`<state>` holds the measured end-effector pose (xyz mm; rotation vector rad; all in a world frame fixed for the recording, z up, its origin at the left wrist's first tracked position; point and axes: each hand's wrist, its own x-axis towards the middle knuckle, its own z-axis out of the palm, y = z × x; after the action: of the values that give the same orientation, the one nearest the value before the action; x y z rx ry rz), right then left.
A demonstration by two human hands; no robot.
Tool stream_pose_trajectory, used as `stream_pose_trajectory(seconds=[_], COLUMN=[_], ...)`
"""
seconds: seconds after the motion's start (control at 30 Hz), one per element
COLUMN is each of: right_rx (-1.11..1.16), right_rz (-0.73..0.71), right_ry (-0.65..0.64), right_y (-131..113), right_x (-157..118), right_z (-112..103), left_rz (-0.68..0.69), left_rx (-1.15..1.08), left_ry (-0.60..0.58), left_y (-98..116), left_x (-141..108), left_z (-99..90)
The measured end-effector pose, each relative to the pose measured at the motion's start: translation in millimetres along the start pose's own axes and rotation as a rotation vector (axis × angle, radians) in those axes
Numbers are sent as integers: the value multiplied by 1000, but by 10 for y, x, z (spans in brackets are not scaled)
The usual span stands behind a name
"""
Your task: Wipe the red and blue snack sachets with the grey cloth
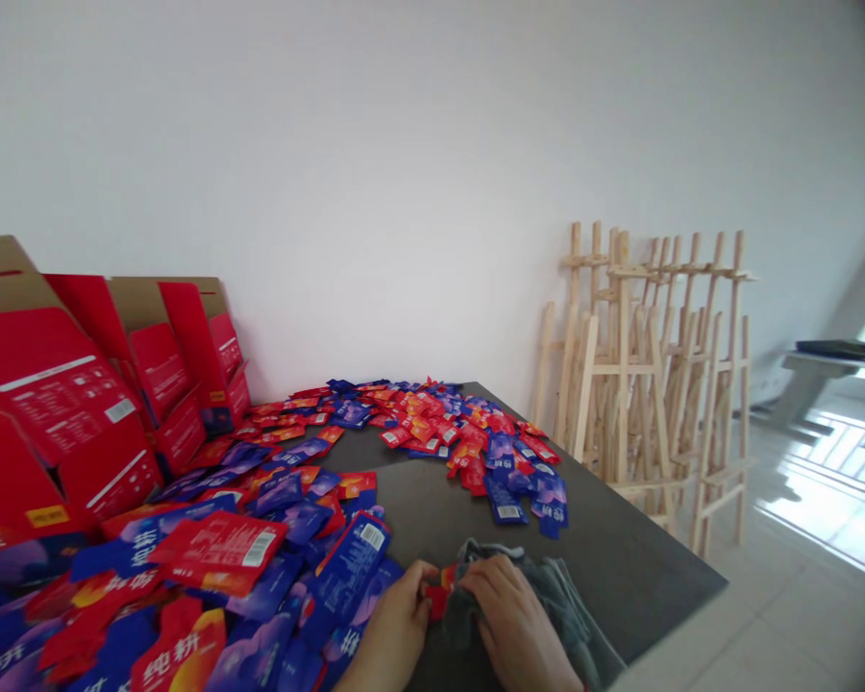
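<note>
Near the front of the dark table, my left hand pinches the left edge of a small red packet. My right hand is closed on a grey-green cloth, which lies partly over the packet's right side and trails to the right on the table. Left of my hands, a large heap of red packets and blue packets spreads over the table. A second heap of red and blue packets lies farther back.
Open red cardboard boxes stand along the left side. The dark table ends in a slanting right edge. Beyond it, wooden easels lean by the white wall. A grey-white stand is at the far right.
</note>
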<state>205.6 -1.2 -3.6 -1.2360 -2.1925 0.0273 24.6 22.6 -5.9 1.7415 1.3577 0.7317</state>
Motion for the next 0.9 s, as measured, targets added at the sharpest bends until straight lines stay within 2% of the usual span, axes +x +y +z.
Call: stream_pose_trajectory(seconds=[0.1, 0.2, 0.47, 0.6, 0.67, 0.77, 0.83, 0.9], right_rx=[-10, -30, -47, -14, 17, 39, 15, 3], right_rz=[-103, -79, 42, 82, 54, -75, -135, -131], right_ry=[-4, -27, -169, -129, -106, -123, -134, -149], right_y=[-141, -102, 317, 278, 147, -57, -118, -95], right_x=[72, 56, -134, -101, -55, -6, -8, -38], right_z=[246, 291, -231, -358, -300, -84, 54, 109], left_rz=[32, -3, -82, -114, -110, -57, -39, -59], left_rx=[-6, 41, 102, 86, 71, 49, 54, 69], left_ry=[3, 12, 38, 30, 20, -4, -10, -7], left_y=[-10, -46, -73, -39, -26, -19, -21, -26], left_x=[-5, -4, -8, 1, 6, 9, 8, 3], left_z=[-10, -4, 12, 10, 6, -4, -12, -15])
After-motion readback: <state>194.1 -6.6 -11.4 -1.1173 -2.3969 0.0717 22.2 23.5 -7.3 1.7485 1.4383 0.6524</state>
